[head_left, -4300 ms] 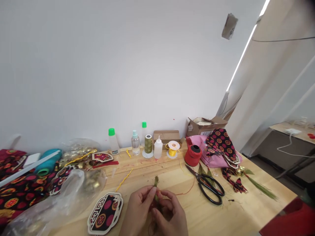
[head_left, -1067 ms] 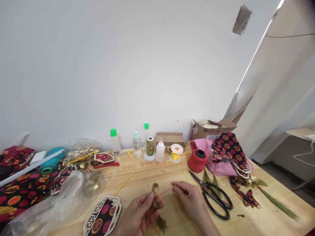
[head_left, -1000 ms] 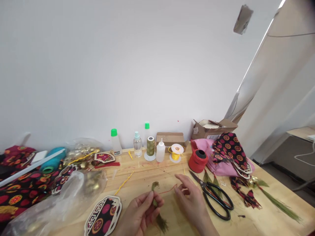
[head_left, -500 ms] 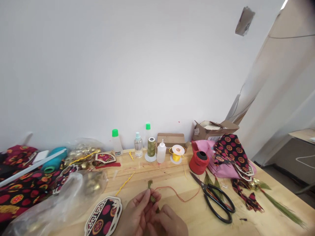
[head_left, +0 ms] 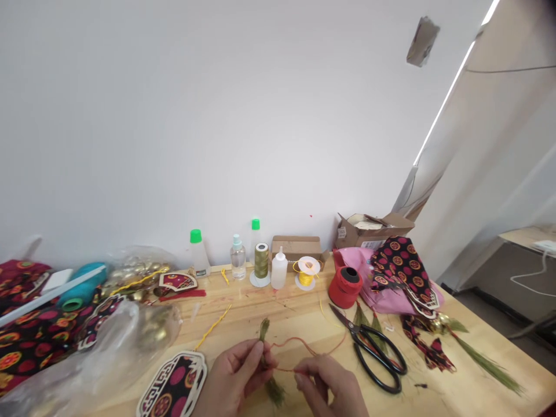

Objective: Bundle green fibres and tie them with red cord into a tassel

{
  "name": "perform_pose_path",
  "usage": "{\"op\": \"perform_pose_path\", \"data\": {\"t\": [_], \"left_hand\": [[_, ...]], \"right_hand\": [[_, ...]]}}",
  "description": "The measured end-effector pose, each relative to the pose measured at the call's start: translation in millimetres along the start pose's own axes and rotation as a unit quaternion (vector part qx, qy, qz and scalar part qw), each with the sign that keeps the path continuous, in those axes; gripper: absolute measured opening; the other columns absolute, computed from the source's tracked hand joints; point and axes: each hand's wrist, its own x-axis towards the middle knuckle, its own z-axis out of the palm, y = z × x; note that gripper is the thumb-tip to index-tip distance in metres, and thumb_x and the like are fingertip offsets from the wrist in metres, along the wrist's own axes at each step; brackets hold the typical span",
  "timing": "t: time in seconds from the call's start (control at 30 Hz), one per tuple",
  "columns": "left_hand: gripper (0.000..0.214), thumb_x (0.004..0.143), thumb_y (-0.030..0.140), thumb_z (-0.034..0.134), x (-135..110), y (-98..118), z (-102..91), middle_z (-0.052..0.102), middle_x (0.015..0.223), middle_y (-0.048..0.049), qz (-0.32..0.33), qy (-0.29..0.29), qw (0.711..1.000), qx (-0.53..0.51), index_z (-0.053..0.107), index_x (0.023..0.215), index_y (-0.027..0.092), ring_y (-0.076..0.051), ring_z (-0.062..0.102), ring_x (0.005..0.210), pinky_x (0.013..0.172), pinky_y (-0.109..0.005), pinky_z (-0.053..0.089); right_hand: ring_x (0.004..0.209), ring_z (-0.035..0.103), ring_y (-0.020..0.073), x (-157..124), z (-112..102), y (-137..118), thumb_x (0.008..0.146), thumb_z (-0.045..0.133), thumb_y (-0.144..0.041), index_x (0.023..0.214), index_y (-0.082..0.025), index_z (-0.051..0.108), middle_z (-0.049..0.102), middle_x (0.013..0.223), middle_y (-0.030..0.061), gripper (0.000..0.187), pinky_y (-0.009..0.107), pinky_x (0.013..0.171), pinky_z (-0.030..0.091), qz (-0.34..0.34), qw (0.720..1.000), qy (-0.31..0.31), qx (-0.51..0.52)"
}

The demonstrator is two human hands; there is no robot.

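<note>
My left hand (head_left: 241,373) pinches a small bundle of olive-green thread (head_left: 274,391), a tassel whose frayed ends stick out above and below the fingers. Between the fingertips of my right hand (head_left: 328,382) is an orange-red thread (head_left: 285,369), drawn fairly straight from the tassel. Another stretch of that thread loops loosely over the table behind both hands. Black-handled scissors (head_left: 376,353) lie partly spread just right of my right hand. Left of my left hand lies a patterned fabric ornament (head_left: 176,382) with a pale cut-out frame and a yellow cord.
Along the wall stand a green thread spool (head_left: 261,260), a white squeeze bottle (head_left: 279,269), a yellow cord spool (head_left: 307,272) and a red thread cone (head_left: 345,286). Plastic bags with gold bells (head_left: 158,330) and patterned cloth crowd the left. Pink cloth (head_left: 369,295) and green tassels (head_left: 486,362) lie right.
My right hand has moved right, away from the left, pulling the orange-red thread out straight. More of the green tassel now shows below my left hand. The view has shifted slightly.
</note>
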Motion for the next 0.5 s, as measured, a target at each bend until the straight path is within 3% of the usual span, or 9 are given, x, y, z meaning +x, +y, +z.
{"op": "perform_pose_path", "data": {"t": [0.07,0.17,0.3,0.5], "left_hand": [[0.025,0.051,0.035,0.071,-1.5,1.3,1.6,0.062,0.055,-0.0026,0.011,-0.007,0.999,0.035,0.065,0.06,0.012,-0.014,0.057,0.058,0.06,-0.023,0.049],[0.026,0.052,0.037,0.07,-3.0,2.6,2.5,0.06,0.053,-0.0014,0.017,-0.014,0.998,0.063,0.065,0.059,0.012,-0.013,0.055,0.055,0.055,-0.022,0.048],[0.027,0.053,0.038,0.069,-3.7,3.7,1.9,0.06,0.055,-0.0016,0.014,-0.01,0.999,0.048,0.065,0.06,0.012,-0.012,0.053,0.054,0.05,-0.019,0.047],[0.024,0.052,0.034,0.071,-2.8,4.9,0.1,0.057,0.053,0.0001,0.003,-0.001,1.0,0.025,0.065,0.061,0.013,-0.01,0.051,0.052,0.043,-0.014,0.043]], "right_hand": [[0.046,0.047,0.0103,13.1,-7.0,-4.8,0.077,0.046,-0.028,0.063,-0.019,0.057,0.055,0.053,0.0001,0.02,0.018,0.045,0.039,-0.041,0.999,-0.001,0.004],[0.059,0.051,0.012,26.5,-12.2,-9.7,0.078,0.045,-0.022,0.067,-0.018,0.054,0.058,0.064,0.0017,0.015,0.02,0.055,0.042,-0.026,0.998,-0.033,0.043],[0.067,0.054,0.0131,28.8,-11.0,-6.6,0.078,0.046,-0.026,0.071,-0.017,0.055,0.059,0.069,0.0023,0.015,0.022,0.063,0.042,0.066,0.984,-0.079,0.145],[0.044,0.045,0.0071,19.4,-2.5,9.3,0.068,0.057,-0.042,0.062,-0.014,0.058,0.056,0.05,-0.0007,0.028,0.017,0.044,0.036,0.204,0.92,-0.112,0.314]]}}
